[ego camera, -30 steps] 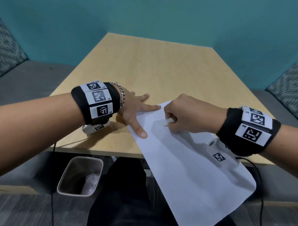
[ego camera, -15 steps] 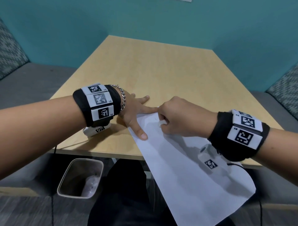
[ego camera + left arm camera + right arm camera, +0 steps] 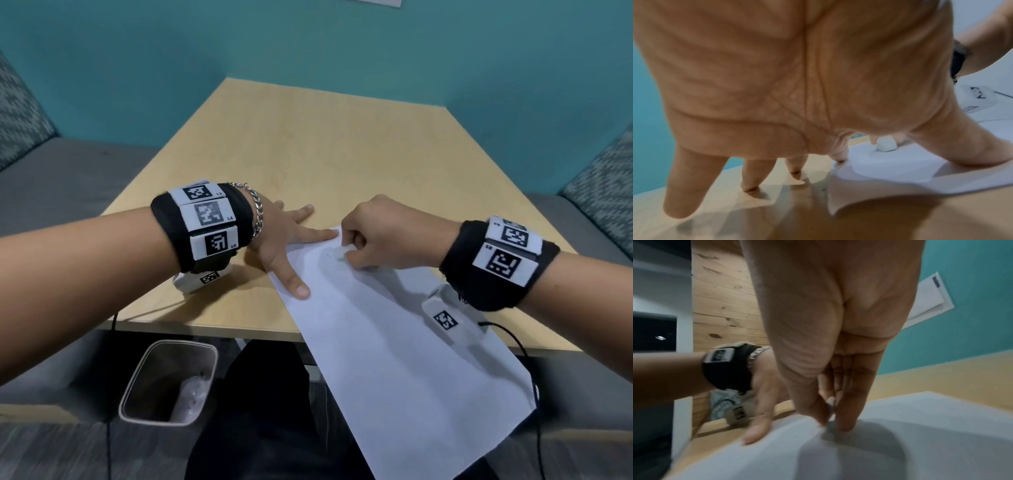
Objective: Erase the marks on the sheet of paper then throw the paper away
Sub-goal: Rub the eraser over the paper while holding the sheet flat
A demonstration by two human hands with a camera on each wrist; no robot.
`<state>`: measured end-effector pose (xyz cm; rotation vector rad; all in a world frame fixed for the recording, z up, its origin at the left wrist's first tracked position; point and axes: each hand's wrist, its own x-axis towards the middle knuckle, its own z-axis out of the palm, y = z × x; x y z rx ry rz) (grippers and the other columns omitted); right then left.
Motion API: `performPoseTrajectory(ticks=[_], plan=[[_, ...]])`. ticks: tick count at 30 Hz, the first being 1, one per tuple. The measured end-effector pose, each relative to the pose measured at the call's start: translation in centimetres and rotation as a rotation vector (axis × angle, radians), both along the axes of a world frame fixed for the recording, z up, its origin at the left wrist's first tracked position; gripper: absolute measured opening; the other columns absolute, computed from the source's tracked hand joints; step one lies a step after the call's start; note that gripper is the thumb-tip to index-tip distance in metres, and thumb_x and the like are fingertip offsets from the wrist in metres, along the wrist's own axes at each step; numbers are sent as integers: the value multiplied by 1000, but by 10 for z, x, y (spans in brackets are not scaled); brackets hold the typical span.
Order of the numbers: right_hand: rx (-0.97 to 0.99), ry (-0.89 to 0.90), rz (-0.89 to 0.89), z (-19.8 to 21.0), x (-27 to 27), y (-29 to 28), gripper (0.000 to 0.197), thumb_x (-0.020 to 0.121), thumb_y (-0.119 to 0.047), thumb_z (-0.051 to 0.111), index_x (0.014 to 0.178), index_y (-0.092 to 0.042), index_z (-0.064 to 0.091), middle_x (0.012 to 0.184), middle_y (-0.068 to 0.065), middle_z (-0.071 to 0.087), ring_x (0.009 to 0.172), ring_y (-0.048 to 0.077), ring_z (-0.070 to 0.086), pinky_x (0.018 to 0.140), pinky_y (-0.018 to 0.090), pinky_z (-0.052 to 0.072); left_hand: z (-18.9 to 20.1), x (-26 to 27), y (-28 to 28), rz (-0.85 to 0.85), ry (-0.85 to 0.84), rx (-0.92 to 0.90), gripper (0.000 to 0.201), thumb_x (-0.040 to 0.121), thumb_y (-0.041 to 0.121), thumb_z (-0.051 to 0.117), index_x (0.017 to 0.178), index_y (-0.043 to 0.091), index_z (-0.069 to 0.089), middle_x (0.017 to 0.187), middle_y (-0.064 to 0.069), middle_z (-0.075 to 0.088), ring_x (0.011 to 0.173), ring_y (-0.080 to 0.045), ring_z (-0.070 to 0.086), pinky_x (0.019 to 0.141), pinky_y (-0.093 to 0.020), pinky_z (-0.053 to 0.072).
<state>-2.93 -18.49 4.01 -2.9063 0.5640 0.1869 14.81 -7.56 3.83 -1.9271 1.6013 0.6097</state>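
A white sheet of paper [image 3: 394, 342] lies slanted on the wooden table [image 3: 308, 147], its near part hanging over the front edge. My left hand [image 3: 291, 245] lies flat with fingers spread. Its index finger and thumb press on the sheet's far-left corner [image 3: 849, 167]. My right hand [image 3: 347, 250] is curled and pinches a small white eraser [image 3: 885, 145] against the paper just beside the left index fingertip. The same eraser [image 3: 830, 404] shows between thumb and fingers in the right wrist view. Faint pencil marks [image 3: 330, 255] are barely visible near it.
An open grey waste bin [image 3: 169, 382] stands on the floor below the table's front-left edge, with something pale inside. Grey benches with patterned cushions flank the table. Teal walls close off the far side. Black cables hang from both wrist cameras.
My right hand with the eraser has shifted a little left and farther along the paper, toward the left index fingertip. The left hand stays pressed on the corner.
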Motion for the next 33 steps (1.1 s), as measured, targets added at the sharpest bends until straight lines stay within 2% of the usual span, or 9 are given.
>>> performPoseTrajectory(ticks=[2,8,12,14,16,18,21,30,33], plan=[[-1,-18,-26,0,-2,-7,8,84,-23,73,81,-17,69,66,0,70,70,27,69,63,44,58,0,-1,0,5,-3,2,125,59,99,60,145,72,-27,167,13,-38,159,-44,-15,120,-75,4],[55,34,-37,17,-23,-33,14,90,-24,74,104,-27,75,71,-6,76,67,3,67,65,26,56,5,0,0,-13,1,8,122,65,95,63,147,72,-24,168,12,-35,160,-42,-13,122,-74,5],[74,60,-79,9,-43,-42,16,91,-25,76,105,-29,69,73,-7,77,67,8,68,67,35,58,10,4,-5,-53,58,-31,127,65,87,75,155,67,-13,174,9,-23,163,-29,-8,127,-63,7],[66,50,-92,3,-49,-40,15,90,-25,76,102,-29,67,74,-6,77,68,7,67,62,28,55,13,2,-10,-74,105,-56,130,64,84,79,157,64,-9,175,9,-19,163,-23,-8,128,-60,8],[34,44,-103,0,-49,-40,16,89,-26,76,102,-29,67,75,-7,75,70,10,68,60,25,53,13,-4,-18,-105,66,-61,134,62,84,80,156,64,-13,174,8,-22,162,-27,-12,127,-65,7],[7,44,-106,-1,-47,-38,17,88,-28,76,103,-27,69,77,-8,71,73,14,67,63,32,57,10,-8,-25,-128,8,-42,138,58,86,80,153,67,-19,171,8,-30,160,-34,-19,124,-71,5],[0,40,-77,1,-43,-36,17,90,-31,76,105,-24,73,80,-10,70,74,9,64,68,33,56,6,-7,-31,-123,-30,-16,141,53,89,80,148,71,-23,168,9,-37,158,-37,-24,121,-76,2],[-35,-55,-63,-2,-14,-36,22,92,-25,81,111,-16,73,84,-9,62,87,21,64,70,31,51,2,-4,-33,-63,-37,21,144,45,92,80,139,77,-29,165,11,-41,158,-39,-24,121,-76,0],[-1,-12,-19,0,-19,-37,18,91,-23,80,107,-17,73,84,-9,65,82,15,63,68,29,50,3,-5,-33,-66,-41,25,144,47,91,80,140,76,-29,165,11,-41,158,-39,-23,121,-75,2]])
